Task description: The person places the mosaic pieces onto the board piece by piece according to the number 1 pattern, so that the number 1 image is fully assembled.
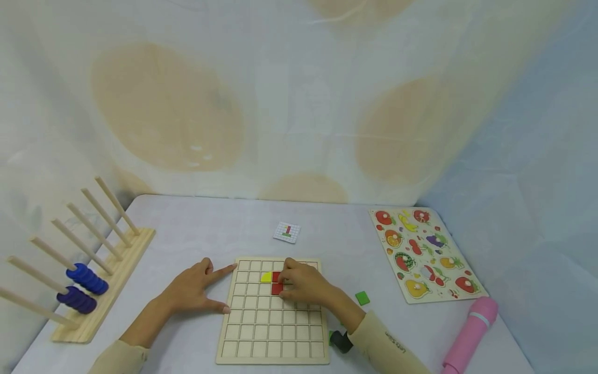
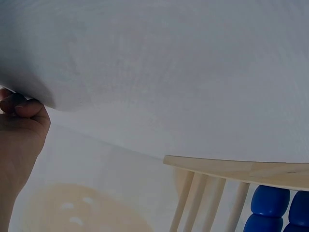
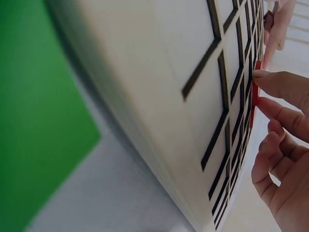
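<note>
A square wooden grid board [image 1: 273, 360] lies on the table in the head view. My left hand [image 1: 196, 288] is at its left side, thumb and index finger spread, their tips at the board's edge. In the upper part of the grid sit a yellow piece [image 1: 266, 277] with a curved side and a red tile [image 1: 275, 277] beside it. Just below is another red tile [image 1: 277, 289]. My right hand [image 1: 303, 281] reaches over the grid, and in the right wrist view its thumb and index finger pinch a red tile [image 3: 256, 92] at the grid surface.
A small pattern card [image 1: 287, 232] lies beyond the board. Green tiles [image 1: 362, 298] lie to its right. At left stands a pegged wooden rack [image 1: 119, 280] with blue beads [image 1: 89, 278]. A fruit puzzle [image 1: 420, 254] and a pink cylindrical object [image 1: 469, 335] are at right.
</note>
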The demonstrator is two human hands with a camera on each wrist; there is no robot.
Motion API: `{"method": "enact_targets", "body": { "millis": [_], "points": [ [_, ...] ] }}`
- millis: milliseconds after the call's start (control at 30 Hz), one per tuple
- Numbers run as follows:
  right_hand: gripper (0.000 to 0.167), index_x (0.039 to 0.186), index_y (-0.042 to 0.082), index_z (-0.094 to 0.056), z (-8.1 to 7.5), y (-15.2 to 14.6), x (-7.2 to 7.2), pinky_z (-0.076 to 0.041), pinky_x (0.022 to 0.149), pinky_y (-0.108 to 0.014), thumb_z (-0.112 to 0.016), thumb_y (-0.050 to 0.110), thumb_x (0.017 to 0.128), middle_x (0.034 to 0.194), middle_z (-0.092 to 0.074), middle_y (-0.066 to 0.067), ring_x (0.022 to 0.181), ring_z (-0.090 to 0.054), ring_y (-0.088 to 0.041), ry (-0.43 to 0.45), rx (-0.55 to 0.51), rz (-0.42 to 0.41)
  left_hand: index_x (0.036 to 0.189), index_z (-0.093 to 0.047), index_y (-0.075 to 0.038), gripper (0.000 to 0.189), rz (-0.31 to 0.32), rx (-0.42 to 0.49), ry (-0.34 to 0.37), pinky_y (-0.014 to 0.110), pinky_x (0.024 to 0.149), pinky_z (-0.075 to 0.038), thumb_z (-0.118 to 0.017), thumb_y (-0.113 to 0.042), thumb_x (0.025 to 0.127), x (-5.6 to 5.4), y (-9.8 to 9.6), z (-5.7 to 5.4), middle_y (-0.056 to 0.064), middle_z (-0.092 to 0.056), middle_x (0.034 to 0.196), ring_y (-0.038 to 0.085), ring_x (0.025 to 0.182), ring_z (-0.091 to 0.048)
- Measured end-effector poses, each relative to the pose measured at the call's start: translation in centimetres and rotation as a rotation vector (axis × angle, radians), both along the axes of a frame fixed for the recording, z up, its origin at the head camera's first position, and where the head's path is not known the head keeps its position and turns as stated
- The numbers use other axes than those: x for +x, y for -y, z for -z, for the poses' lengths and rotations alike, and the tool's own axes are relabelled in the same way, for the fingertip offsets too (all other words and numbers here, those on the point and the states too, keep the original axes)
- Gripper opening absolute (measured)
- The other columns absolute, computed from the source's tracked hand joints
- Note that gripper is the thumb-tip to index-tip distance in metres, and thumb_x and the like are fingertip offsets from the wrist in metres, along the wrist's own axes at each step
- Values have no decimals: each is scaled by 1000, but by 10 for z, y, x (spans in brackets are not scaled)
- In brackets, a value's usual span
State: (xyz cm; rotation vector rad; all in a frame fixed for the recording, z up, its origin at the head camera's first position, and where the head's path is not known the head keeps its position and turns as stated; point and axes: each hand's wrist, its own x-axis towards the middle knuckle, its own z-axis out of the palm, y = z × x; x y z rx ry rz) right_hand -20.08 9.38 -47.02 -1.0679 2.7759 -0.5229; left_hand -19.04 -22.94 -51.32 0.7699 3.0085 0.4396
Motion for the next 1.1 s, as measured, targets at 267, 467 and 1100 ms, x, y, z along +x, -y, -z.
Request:
{"method": "enact_targets", "body": {
  "millis": [267,467,1100],
  "points": [
    [28,104,15,-74,3,-5,4,-43,70,-18,-80,33,84,96,-53,5,75,-46,-3,-7,-15,42,148,-46,-39,104,-9,-1,8,22,61,-28,-61,-91,59,1,-2,-2,-4,-33,88,9,71,-31],
    [36,111,17,-72,0,-23,5,-46,75,-21,-81,36,82,99,-52,7,85,-53,-3,97,-63,102,147,-46,-39,104,-15,6,20,23,60,-28,-61,-91,59,1,-2,-3,-3,-34,88,9,71,-31],
    [38,112,21,-72,2,-97,17,-41,76,-27,-85,29,78,97,-49,0,90,-47,-16,232,-183,201,148,-47,-37,102,-3,-8,4,22,61,-28,-62,-89,62,2,-1,-5,-4,-35,88,8,72,-31]
  ]
}}
